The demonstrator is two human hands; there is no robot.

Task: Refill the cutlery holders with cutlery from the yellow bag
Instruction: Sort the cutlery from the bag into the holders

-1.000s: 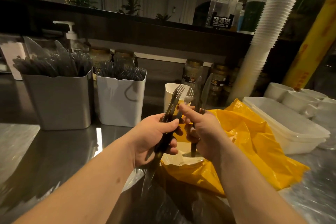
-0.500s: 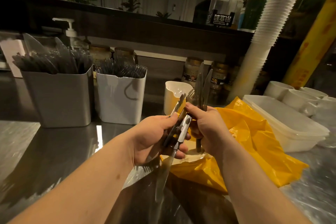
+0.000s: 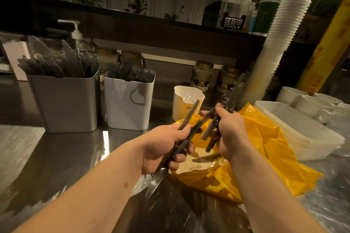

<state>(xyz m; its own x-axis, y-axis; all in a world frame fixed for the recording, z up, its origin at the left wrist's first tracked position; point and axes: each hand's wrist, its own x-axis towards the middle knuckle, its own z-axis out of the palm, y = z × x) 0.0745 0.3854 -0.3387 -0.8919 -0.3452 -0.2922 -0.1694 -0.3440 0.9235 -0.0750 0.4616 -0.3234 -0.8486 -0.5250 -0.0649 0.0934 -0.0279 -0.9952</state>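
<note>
Since the earlier frame both hands have drawn slightly apart over the yellow bag (image 3: 269, 143), which lies at centre right on the tabletop (image 3: 56, 157). The left hand (image 3: 164, 147) is curled round several dark cutlery pieces (image 3: 189, 117), and the right hand (image 3: 230, 130) clamps a second bunch (image 3: 211, 132). These look thin, stiff and light, and are probably slick against each other, so a firm grip on the handles suits best. The grey holder (image 3: 64, 104) and white holder (image 3: 128, 106) stand at left, already crowded.
</note>
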